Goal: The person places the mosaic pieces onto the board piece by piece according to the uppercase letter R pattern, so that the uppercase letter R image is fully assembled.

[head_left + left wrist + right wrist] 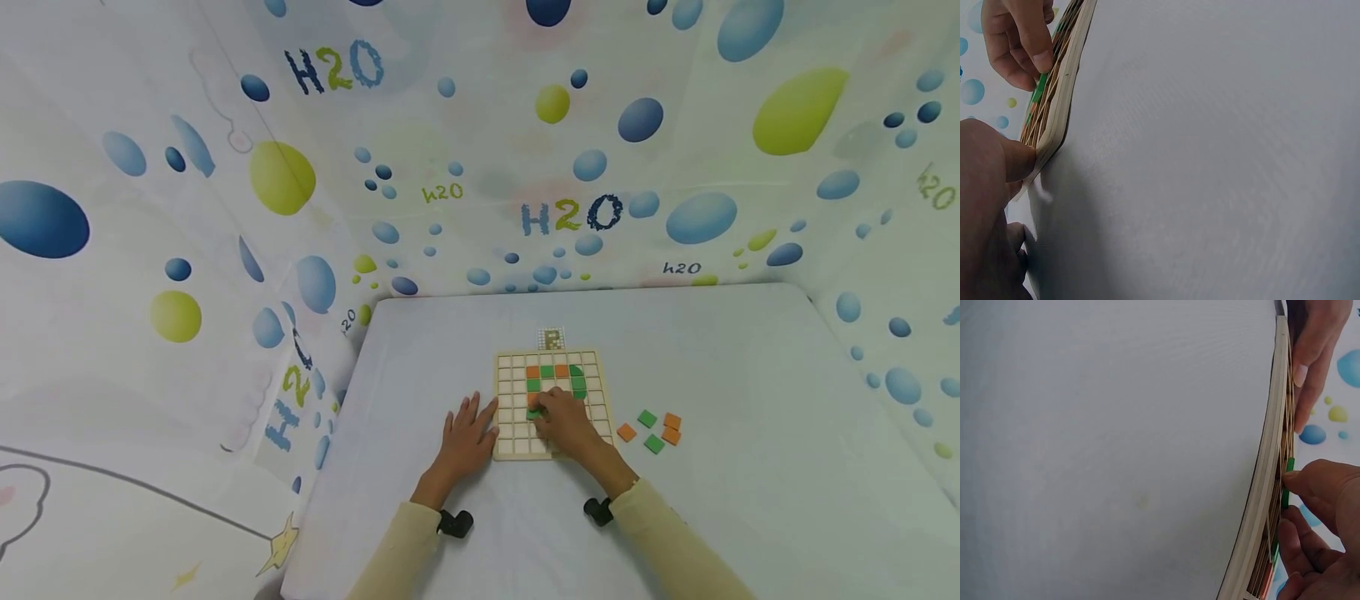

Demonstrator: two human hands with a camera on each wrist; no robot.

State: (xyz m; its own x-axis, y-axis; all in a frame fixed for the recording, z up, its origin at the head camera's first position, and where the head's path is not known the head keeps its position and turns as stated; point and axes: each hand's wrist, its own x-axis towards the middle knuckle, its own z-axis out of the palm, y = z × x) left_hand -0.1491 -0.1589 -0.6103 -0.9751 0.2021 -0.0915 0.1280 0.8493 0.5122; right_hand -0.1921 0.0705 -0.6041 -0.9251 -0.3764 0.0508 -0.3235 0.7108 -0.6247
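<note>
A square wooden grid board (521,456) lies on the white-covered table. Orange and green tiles sit in its cells, among them an orange tile (532,372) and a rounded green piece (576,370). My right hand (564,423) reaches over the board from the right. Its thumb and fingers pinch a small green tile (1290,465) at the board's surface, below an orange tile partly hidden by the fingers. With fingers spread, my left hand (467,442) rests at the board's left edge. In the left wrist view its thumb (1019,161) touches the board's corner.
Right of the board lie several loose tiles, including a green tile (647,418) and an orange tile (626,432). A small pattern card (552,338) lies just beyond the board's far edge. Printed curtains (480,167) stand behind and beside the table.
</note>
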